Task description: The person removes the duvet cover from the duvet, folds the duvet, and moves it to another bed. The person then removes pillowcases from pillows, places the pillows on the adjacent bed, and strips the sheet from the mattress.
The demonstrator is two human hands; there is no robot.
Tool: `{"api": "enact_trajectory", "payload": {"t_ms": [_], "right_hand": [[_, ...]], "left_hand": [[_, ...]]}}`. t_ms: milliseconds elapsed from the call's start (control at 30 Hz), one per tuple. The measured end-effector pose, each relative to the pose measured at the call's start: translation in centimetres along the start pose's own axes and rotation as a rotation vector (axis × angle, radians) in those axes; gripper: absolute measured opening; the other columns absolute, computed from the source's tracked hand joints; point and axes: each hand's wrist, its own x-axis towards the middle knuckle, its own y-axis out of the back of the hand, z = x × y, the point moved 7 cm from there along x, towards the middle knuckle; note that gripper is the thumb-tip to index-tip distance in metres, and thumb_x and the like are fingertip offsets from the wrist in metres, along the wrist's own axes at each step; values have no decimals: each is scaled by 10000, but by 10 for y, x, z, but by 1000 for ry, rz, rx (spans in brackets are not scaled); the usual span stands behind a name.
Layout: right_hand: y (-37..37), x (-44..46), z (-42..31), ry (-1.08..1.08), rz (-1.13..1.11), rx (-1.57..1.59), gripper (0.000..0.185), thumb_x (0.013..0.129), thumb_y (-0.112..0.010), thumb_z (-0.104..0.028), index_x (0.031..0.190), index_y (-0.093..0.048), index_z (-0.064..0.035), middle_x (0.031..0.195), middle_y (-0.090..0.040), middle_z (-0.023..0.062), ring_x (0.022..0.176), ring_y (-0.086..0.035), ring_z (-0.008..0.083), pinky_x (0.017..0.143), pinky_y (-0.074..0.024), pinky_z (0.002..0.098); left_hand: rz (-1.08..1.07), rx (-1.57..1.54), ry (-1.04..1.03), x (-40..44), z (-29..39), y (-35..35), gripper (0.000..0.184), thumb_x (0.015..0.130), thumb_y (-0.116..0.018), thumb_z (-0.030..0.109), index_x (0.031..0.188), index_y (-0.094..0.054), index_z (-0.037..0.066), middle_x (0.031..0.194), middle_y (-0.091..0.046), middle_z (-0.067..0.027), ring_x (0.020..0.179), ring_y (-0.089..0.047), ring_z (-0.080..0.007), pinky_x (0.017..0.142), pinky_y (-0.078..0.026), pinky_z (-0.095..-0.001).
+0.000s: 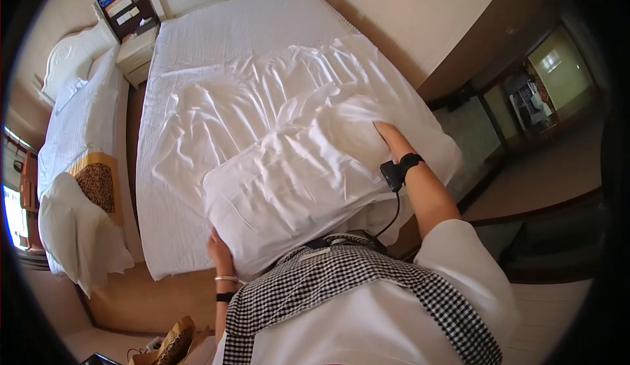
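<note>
A thick white bundle of bedding (282, 188) lies at the near end of the large bed, close against my checked apron. My left hand (218, 249) is at the bundle's near left corner, its fingers partly hidden by the cloth. On the right, my forearm reaches under a loose white sheet (262, 83), which covers my right hand. The sheet spreads in wrinkles from the bundle across the middle of the bed (230, 24). What my right hand touches beneath the cloth is hidden.
A second bed (88, 119) with a gold and leopard-print cloth (97, 184) and a crumpled white quilt (79, 234) stands on the left. Between the headboards is a nightstand (136, 53). Paper bags (176, 342) sit at the bottom left.
</note>
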Motion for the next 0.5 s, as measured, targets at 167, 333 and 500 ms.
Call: {"api": "enact_trajectory", "payload": {"t_ms": [167, 333, 500], "right_hand": [[207, 6, -122, 404, 458, 214, 190, 841, -501, -166, 875, -560, 11, 823, -546, 187, 783, -566, 324, 771, -452, 393], [310, -55, -241, 848, 572, 230, 177, 837, -519, -178, 810, -552, -6, 735, -531, 159, 706, -561, 307, 711, -458, 386], [255, -138, -330, 1329, 361, 151, 190, 834, -537, -190, 744, -544, -23, 647, -516, 131, 628, -556, 289, 651, -464, 379]], "left_hand": [[25, 123, -380, 33, 132, 15, 406, 952, -436, 305, 1082, -568, -56, 1002, -610, -278, 941, -581, -396, 827, -443, -444], [464, 65, -1157, -105, 369, 94, 815, 774, -718, 194, 1423, -251, 38, 1413, -322, -235, 1300, -328, -392, 1053, -290, -478], [854, 57, -1516, -178, 461, 141, 904, 593, -749, 88, 1401, -344, 106, 1415, -360, -175, 1333, -314, -343, 1084, -215, -541]]}}
